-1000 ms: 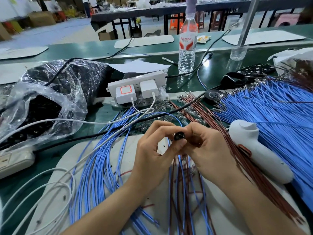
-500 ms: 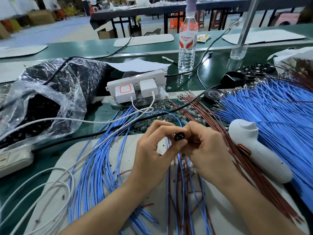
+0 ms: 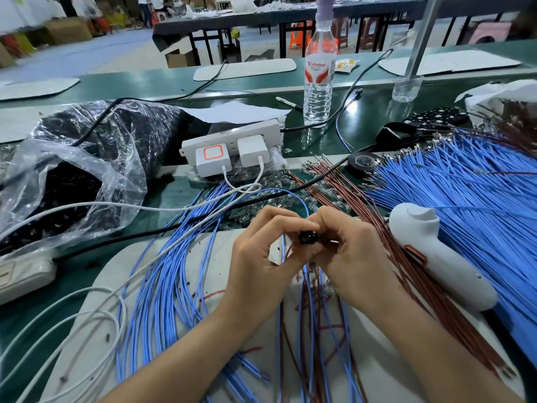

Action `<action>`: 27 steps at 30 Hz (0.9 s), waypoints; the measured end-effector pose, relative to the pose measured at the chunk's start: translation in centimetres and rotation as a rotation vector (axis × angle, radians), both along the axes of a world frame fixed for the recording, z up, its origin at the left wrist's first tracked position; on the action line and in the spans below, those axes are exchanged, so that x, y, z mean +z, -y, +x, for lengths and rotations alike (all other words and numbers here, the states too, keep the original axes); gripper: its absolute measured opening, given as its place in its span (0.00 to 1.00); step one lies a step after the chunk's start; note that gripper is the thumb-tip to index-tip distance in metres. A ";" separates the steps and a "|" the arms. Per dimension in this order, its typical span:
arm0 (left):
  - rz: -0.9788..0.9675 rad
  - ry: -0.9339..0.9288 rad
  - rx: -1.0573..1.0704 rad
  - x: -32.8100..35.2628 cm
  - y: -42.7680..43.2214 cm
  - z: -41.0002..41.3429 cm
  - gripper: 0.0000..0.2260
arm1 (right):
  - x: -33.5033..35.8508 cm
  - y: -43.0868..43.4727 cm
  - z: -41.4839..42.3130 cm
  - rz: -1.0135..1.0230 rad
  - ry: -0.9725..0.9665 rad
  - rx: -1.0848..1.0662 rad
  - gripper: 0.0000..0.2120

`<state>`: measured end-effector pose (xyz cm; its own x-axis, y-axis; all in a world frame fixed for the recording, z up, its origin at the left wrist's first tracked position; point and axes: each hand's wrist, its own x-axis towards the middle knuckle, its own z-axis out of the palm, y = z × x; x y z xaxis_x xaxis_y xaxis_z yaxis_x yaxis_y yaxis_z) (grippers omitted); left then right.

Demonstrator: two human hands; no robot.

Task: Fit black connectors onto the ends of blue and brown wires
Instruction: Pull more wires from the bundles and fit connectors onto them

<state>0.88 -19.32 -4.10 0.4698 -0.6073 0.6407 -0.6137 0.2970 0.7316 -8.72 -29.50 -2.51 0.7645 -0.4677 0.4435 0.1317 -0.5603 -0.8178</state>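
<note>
My left hand (image 3: 258,263) and my right hand (image 3: 351,257) meet at the middle of the bench, both pinching a small black connector (image 3: 307,237) between fingertips. A blue wire (image 3: 299,199) loops up behind the fingers and comes down under my hands. Loose blue wires (image 3: 162,286) fan out to the left on a white mat (image 3: 203,257). Brown wires (image 3: 406,271) run diagonally to the right. A big bundle of blue wires (image 3: 470,205) lies at the far right.
A white handheld tool (image 3: 436,257) lies right of my hands. A clear plastic bag of black parts (image 3: 72,175) sits at left. A white power strip with chargers (image 3: 232,149), a water bottle (image 3: 318,80), a tape roll (image 3: 363,162) and white cables (image 3: 87,315) surround the mat.
Both hands stay together on the black connector, with only small shifts of the fingers. The wires and the bench look the same.
</note>
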 end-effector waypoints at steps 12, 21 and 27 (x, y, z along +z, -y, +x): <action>-0.013 -0.048 -0.021 0.4 -0.2 -0.1 0.08 | -0.4 0.1 0.1 0.031 0.031 -0.011 0.06; 0.008 -0.002 -0.007 0.9 -0.2 -0.3 0.09 | -0.7 0.1 0.3 0.074 0.058 -0.004 0.08; 0.000 -0.022 -0.073 0.8 -0.1 -0.2 0.09 | -1.0 0.1 0.3 0.031 0.120 -0.016 0.04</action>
